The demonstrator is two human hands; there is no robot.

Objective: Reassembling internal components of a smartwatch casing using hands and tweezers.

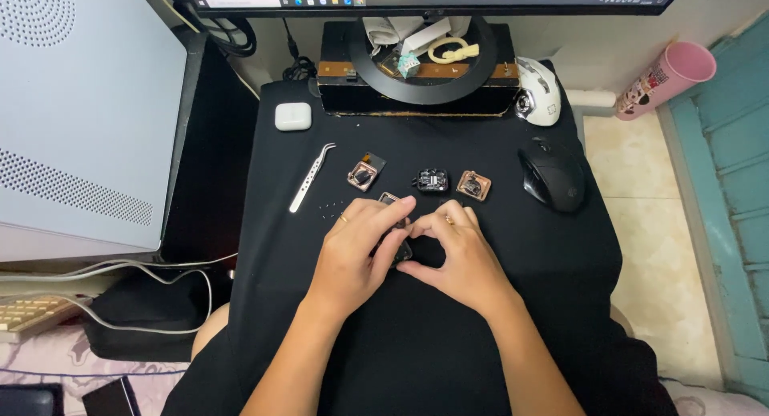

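1. Left hand and right hand meet on the black cloth, fingertips pinching a small dark part between them.
2. Tweezers lie left, well apart.
3. Black mouse sits right.

hands: left hand and right hand meet mid-frame, both pinching a small dark module
above them: tweezers, three little parts
right: black mouse
bench: black cloth
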